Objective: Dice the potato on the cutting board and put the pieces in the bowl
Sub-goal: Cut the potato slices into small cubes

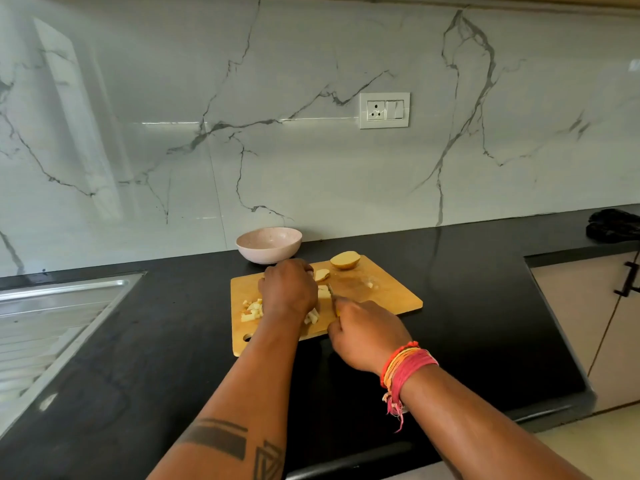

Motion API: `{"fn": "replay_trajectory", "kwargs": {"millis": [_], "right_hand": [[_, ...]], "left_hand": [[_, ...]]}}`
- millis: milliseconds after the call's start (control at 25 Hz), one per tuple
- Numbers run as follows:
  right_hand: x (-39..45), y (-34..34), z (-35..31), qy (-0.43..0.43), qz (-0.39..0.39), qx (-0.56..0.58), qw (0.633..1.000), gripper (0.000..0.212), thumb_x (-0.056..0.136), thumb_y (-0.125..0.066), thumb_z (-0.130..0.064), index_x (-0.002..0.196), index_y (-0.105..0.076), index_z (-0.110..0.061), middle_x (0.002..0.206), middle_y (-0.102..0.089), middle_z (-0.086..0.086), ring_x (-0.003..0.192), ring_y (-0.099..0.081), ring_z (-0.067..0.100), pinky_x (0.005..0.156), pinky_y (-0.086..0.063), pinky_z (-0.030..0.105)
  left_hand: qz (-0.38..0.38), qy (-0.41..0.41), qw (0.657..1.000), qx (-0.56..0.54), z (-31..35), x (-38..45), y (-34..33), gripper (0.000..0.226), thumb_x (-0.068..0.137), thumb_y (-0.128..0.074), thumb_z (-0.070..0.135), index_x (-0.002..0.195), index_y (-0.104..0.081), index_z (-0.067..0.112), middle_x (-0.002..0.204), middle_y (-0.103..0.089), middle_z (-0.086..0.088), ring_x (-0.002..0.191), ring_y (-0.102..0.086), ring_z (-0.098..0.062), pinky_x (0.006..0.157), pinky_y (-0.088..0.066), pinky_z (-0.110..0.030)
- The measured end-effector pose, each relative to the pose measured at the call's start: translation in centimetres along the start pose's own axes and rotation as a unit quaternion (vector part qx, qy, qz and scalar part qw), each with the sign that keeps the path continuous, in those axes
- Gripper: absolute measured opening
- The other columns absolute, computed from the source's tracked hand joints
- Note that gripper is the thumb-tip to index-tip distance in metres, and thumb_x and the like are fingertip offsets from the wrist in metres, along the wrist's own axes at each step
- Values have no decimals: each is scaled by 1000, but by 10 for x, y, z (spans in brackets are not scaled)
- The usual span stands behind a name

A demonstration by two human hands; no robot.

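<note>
Potato half (pixel 345 260), rounded and tan-skinned, sits at the far edge of a rectangular wooden cutting board (pixel 391 295) on a glossy black bench (pixel 166 327). One smaller potato piece (pixel 322 274) lies just beside the left hand (pixel 287 289), whose curled fingers press down on pale potato strips (pixel 324 292) at the board's middle. The right hand (pixel 367 332) has its grip wrapped round a knife (pixel 332 295), the thin blade pointing away, right beside the strips. Two small heaps of pale diced cubes (pixel 252 310) lie on the board's near left part, either side of the left wrist. One round, speckled pinkish bowl (pixel 269 244) stands just behind the board, near the marble-patterned wall. Bare black bench spreads to the right of the board; a ribbed steel sink drainer (pixel 52 320) borders the left.
</note>
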State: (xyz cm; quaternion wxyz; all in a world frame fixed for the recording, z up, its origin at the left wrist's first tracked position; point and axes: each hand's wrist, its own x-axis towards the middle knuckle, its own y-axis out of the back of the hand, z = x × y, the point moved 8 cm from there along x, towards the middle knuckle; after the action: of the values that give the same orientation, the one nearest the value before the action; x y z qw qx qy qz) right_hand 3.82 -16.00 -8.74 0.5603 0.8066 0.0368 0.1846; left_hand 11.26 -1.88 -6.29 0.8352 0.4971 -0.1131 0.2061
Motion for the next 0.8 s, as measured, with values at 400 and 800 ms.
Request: {"fn": "replay_trajectory", "kwargs": {"millis": [400, 800], "right_hand": [[34, 33, 39, -57, 60, 112, 990, 49, 103, -48, -34, 152, -48, -32, 105, -66, -2, 76, -64, 13, 64, -48, 29], [38, 22, 56, -63, 68, 129, 987, 46, 104, -48, -37, 150, -51, -33, 101, -64, -7, 70, -62, 8, 56, -44, 25]], "left_hand": [[8, -63, 994, 93, 18, 15, -13, 25, 98, -61, 28, 121, -71, 28, 118, -68, -4, 112, -57, -25, 94, -47, -37], [-40, -90, 975, 197, 42, 36, -47, 24, 100, -53, 20, 121, -63, 13, 119, -67, -10, 111, -61, -29, 95, -48, -40]]}}
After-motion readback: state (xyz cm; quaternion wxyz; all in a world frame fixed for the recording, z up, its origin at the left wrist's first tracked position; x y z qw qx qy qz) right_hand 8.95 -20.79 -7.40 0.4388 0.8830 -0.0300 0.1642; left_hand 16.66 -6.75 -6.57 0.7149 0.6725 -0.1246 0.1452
